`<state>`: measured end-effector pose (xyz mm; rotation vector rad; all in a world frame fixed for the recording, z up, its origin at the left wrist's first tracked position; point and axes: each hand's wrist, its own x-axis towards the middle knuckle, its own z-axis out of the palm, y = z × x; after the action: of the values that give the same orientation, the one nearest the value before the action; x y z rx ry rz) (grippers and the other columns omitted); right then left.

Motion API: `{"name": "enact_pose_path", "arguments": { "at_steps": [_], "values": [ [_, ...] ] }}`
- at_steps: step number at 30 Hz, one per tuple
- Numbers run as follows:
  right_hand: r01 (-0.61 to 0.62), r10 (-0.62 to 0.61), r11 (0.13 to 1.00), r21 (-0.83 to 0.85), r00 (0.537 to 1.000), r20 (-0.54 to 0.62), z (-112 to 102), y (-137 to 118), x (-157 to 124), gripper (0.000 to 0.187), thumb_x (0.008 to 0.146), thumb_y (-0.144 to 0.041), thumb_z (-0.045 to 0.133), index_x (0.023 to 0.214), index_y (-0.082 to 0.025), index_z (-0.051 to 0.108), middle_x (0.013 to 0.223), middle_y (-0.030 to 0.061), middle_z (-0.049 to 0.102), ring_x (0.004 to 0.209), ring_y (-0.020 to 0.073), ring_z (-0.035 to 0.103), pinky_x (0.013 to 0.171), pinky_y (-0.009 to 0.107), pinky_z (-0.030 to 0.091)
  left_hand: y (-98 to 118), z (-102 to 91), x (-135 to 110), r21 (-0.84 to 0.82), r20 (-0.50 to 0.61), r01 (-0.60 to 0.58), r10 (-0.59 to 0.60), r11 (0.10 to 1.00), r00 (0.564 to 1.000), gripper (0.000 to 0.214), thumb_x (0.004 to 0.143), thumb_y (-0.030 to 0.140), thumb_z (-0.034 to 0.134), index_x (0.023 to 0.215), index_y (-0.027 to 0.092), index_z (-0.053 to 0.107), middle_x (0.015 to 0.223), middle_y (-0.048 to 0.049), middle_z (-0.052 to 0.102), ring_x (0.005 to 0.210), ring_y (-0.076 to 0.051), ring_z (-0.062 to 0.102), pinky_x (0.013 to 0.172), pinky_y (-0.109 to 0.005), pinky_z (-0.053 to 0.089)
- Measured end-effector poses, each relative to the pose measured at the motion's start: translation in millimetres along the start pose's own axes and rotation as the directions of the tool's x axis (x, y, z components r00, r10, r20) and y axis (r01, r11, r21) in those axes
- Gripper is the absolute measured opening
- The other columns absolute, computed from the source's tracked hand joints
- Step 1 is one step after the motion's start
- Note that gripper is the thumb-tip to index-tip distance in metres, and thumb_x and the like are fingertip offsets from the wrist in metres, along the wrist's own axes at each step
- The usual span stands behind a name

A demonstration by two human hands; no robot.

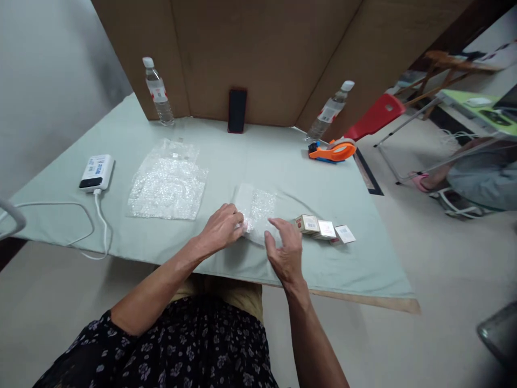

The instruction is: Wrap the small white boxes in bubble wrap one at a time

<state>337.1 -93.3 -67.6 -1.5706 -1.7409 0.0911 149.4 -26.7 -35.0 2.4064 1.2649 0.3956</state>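
A small sheet of bubble wrap [263, 203] lies near the front edge of the table. At its left edge my left hand [223, 225] has its fingers closed on the wrap. Something whitish-pink shows by those fingertips, too covered to name. My right hand [286, 247] hovers at the wrap's right side, thumb and fingers apart, holding nothing. Just right of that hand stand three small boxes in a slanting row: one box [309, 224], a middle box [326, 230] and an end box [344, 234]. Farther left lie larger bubble wrap sheets [167, 186].
An orange tape dispenser [332, 152] sits at the back right. Water bottles stand at left [159, 94] and right [329, 114], before a cardboard screen [258, 54]. A phone [237, 110] leans there. A white power bank [97, 171] trails a cable at left. A person sits far right.
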Motion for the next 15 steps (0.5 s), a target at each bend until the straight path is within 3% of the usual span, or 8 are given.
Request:
{"name": "enact_pose_path", "arguments": {
  "at_steps": [2, 4, 6, 8, 11, 15],
  "values": [
    [-0.214, 0.215, 0.977, -0.02, 0.976, 0.035, -7, 6, -8, 0.046, 0.089, -0.046, 0.055, 0.123, -0.016, 0.06, 0.116, 0.0146, 0.068, 0.098, 0.0271, 0.064, 0.087, 0.043, 0.048, -2, 5.3, -1, 0.015, -0.036, -0.05, 0.05, 0.999, 0.998, 0.013, 0.088, 0.017, 0.052, 0.089, 0.016, 0.065, 0.1, -0.0099, 0.064, 0.098, -0.024, 0.057, 0.086, -0.037, 0.049],
    [-0.395, 0.399, 0.917, -0.056, 0.904, 0.155, -9, 9, -12, 0.067, 0.083, -0.059, 0.057, 0.132, -0.013, 0.054, 0.115, 0.0152, 0.068, 0.083, 0.025, 0.065, 0.079, 0.042, 0.05, -4, 8.6, -2, 0.013, -0.053, -0.066, 0.066, 0.998, 0.996, 0.015, 0.087, 0.013, 0.053, 0.097, 0.016, 0.063, 0.103, -0.0096, 0.064, 0.1, -0.023, 0.057, 0.088, -0.037, 0.05],
    [-0.505, 0.515, 0.856, -0.109, 0.819, 0.252, -5, 11, -11, 0.079, 0.08, -0.064, 0.058, 0.139, -0.013, 0.05, 0.11, 0.0139, 0.069, 0.077, 0.0241, 0.065, 0.076, 0.041, 0.05, -5, 9.2, -3, 0.017, -0.043, -0.061, 0.062, 0.998, 0.997, 0.017, 0.085, 0.012, 0.053, 0.1, 0.017, 0.062, 0.104, -0.0094, 0.063, 0.101, -0.024, 0.057, 0.088, -0.037, 0.05],
    [-0.547, 0.558, 0.828, -0.124, 0.781, 0.282, 1, 12, -6, 0.083, 0.077, -0.065, 0.059, 0.141, -0.013, 0.048, 0.104, 0.0128, 0.07, 0.081, 0.0261, 0.066, 0.078, 0.041, 0.049, -4, 7.8, -4, 0.025, -0.012, -0.053, 0.053, 0.998, 0.999, 0.014, 0.085, 0.013, 0.054, 0.097, 0.017, 0.061, 0.103, -0.0096, 0.063, 0.101, -0.024, 0.057, 0.089, -0.037, 0.051],
    [-0.573, 0.55, 0.82, 0.015, 0.795, 0.256, 13, 15, 2, 0.085, 0.074, -0.062, 0.063, 0.142, -0.012, 0.046, 0.099, 0.0116, 0.07, 0.088, 0.0278, 0.065, 0.08, 0.04, 0.049, -1, 4.0, -4, 0.04, 0.033, -0.027, 0.026, 0.999, 0.999, 0.012, 0.086, 0.015, 0.053, 0.095, 0.017, 0.061, 0.104, -0.0097, 0.061, 0.101, -0.023, 0.057, 0.088, -0.037, 0.051],
    [-0.558, 0.513, 0.774, 0.3, 0.83, 0.22, 25, 12, 5, 0.083, 0.076, -0.053, 0.064, 0.144, -0.01, 0.041, 0.082, 0.0035, 0.066, 0.073, 0.021, 0.061, 0.071, 0.036, 0.05, 3, 0.9, -1, 0.072, 0.078, -0.012, 0.007, 0.997, 0.997, 0.011, 0.089, 0.02, 0.051, 0.09, 0.016, 0.062, 0.1, -0.01, 0.06, 0.098, -0.024, 0.057, 0.084, -0.036, 0.051]
  ]
}}
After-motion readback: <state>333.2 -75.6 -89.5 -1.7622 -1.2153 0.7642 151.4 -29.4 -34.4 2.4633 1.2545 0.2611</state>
